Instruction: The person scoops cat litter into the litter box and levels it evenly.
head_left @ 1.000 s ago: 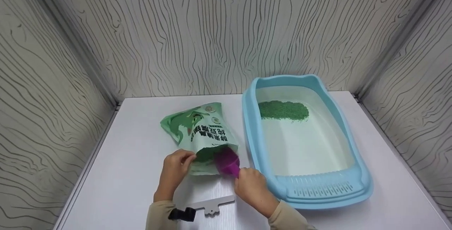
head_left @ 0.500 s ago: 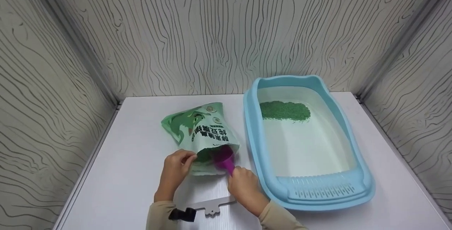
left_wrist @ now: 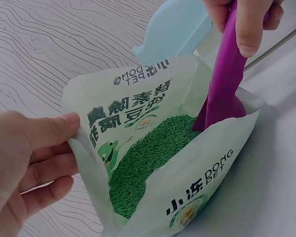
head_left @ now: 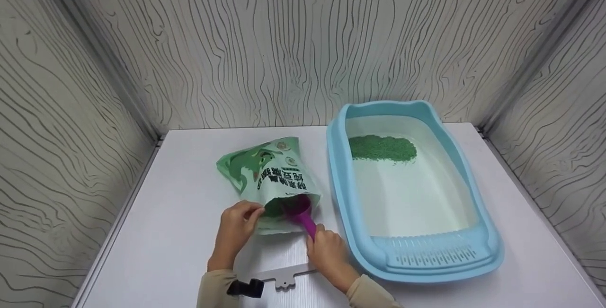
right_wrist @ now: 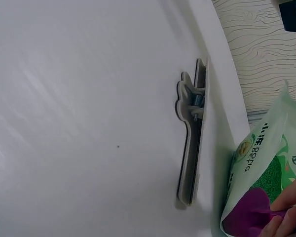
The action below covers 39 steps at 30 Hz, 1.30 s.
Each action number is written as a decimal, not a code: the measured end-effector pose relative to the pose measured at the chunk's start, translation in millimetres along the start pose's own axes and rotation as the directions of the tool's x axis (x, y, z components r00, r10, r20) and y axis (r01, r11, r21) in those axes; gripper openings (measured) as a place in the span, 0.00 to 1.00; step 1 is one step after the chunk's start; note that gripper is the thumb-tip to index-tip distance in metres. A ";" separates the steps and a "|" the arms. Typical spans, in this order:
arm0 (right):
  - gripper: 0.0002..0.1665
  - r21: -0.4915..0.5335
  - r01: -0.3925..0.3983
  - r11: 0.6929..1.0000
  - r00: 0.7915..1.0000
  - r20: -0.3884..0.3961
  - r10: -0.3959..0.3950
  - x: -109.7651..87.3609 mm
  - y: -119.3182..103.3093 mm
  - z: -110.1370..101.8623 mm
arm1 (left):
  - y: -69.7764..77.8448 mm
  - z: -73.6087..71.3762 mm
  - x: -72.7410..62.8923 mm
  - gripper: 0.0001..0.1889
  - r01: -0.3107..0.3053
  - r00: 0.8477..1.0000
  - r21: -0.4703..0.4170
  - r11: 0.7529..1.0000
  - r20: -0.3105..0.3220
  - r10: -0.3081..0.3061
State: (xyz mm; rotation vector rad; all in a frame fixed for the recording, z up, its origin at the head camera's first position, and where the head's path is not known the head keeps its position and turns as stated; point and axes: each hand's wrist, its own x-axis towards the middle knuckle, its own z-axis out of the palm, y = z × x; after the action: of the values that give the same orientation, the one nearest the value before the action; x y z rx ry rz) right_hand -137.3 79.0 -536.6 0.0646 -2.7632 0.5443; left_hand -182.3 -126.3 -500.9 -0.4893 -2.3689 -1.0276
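So the purple scoop (head_left: 300,212) is sitting with its bowl inside the mouth of the green bag (head_left: 272,173), right at the pellets (left_wrist: 150,158), and the right hand (head_left: 328,250) is gripping its handle just outside the rim, probably the best spot since it's looking like light, stiff, maybe slick plastic. Meanwhile the left hand (head_left: 237,224) is pinching the bag's edge; that film's looking soft and floppy, though the pellets are likely adding heft.

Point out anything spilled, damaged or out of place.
A small dark speck stands out against the plain white tabletop; its nature is unclear. No spill shows around the bag or tray.
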 end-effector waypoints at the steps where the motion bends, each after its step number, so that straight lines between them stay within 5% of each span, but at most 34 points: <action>1: 0.14 -0.005 0.014 1.000 1.000 -0.022 -0.014 -1.5 1.6 1.7 | 0.4 0.1 0.2 0.02 0.007 1.000 0.004 1.000 0.003 -0.007; 5: 0.15 -0.016 0.043 0.999 0.996 -0.071 -0.044 -9.2 8.3 10.8 | 1.0 0.1 0.7 0.03 0.019 1.000 0.007 1.000 0.013 -0.019; 14: 0.12 0.019 -0.092 0.996 0.989 0.121 0.089 -21.4 21.5 25.3 | -0.4 1.9 -0.3 0.02 0.004 1.000 -0.010 1.000 -0.005 -0.004; 34: 0.15 0.077 -0.137 0.988 0.988 0.089 0.130 -19.0 28.8 31.3 | 1.3 0.0 0.1 0.02 0.036 0.999 0.011 0.999 0.016 -0.036; 39: 0.15 0.108 -0.175 0.979 0.978 0.135 0.160 -17.1 30.4 31.9 | 1.4 -0.6 0.2 0.02 0.053 0.998 0.011 0.999 0.029 -0.054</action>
State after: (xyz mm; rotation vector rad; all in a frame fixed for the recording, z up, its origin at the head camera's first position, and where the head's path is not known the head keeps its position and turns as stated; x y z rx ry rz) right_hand -134.1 94.9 -581.1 -0.1121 -2.8722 0.7749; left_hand -181.5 -125.8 -499.7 -0.4421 -2.4235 -1.0388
